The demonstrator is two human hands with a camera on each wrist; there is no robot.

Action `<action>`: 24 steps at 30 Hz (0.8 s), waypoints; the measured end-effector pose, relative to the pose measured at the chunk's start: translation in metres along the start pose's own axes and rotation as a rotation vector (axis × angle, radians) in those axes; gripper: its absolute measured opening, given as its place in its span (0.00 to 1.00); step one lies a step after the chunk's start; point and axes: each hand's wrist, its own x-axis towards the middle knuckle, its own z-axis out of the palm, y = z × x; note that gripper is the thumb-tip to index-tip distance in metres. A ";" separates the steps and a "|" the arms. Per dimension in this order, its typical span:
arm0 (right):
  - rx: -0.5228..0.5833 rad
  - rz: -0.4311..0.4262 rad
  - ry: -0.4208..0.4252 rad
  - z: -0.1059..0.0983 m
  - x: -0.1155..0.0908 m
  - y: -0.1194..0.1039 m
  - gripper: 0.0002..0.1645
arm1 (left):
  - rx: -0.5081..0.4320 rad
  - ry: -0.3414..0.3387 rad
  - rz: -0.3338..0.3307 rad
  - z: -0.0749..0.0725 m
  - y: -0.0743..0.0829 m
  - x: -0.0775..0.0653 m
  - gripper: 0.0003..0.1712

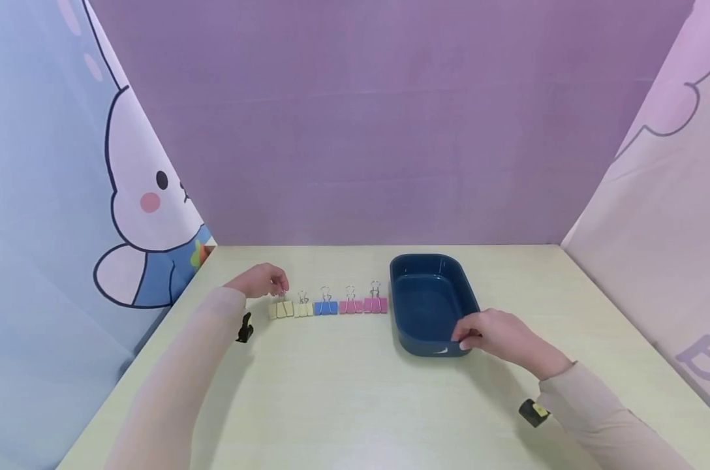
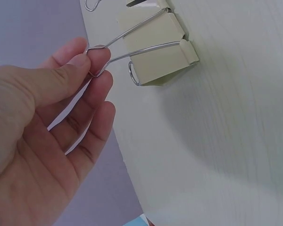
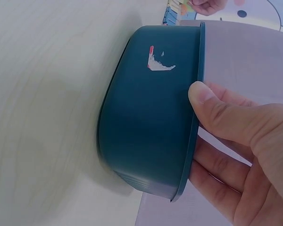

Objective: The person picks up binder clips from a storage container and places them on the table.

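At the left end of a row of binder clips, my left hand (image 1: 265, 281) pinches the wire handle of a pale yellow binder clip (image 2: 158, 42) between thumb and forefinger. That clip's body stands on the table. Beside it, rightward, stand a smaller yellow clip (image 1: 303, 308), a blue clip (image 1: 325, 307) and two pink clips, one (image 1: 351, 306) next to the other (image 1: 375, 305). My right hand (image 1: 496, 336) grips the near rim of a dark blue tray (image 1: 434, 348), thumb outside and fingers over the inner side. No clips show inside the tray.
The pale wooden table (image 1: 343, 405) holds the clips and the tray. A purple cloth (image 1: 378, 130) hangs behind its back edge. Printed cloths stand at both sides, with a rabbit picture (image 1: 149, 176) on the left one. A torn label (image 3: 159, 63) sticks to the tray's outer wall.
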 end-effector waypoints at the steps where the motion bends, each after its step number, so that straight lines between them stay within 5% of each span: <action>1: 0.000 0.000 0.000 0.000 0.000 0.000 0.07 | 0.002 0.000 0.004 0.000 0.000 0.000 0.07; 10: 0.007 0.009 -0.004 0.002 0.000 0.000 0.07 | 0.056 -0.020 0.021 -0.001 0.002 0.001 0.08; 24: -0.003 -0.014 0.000 0.001 0.003 -0.001 0.07 | 0.018 -0.028 -0.007 -0.005 0.001 -0.005 0.10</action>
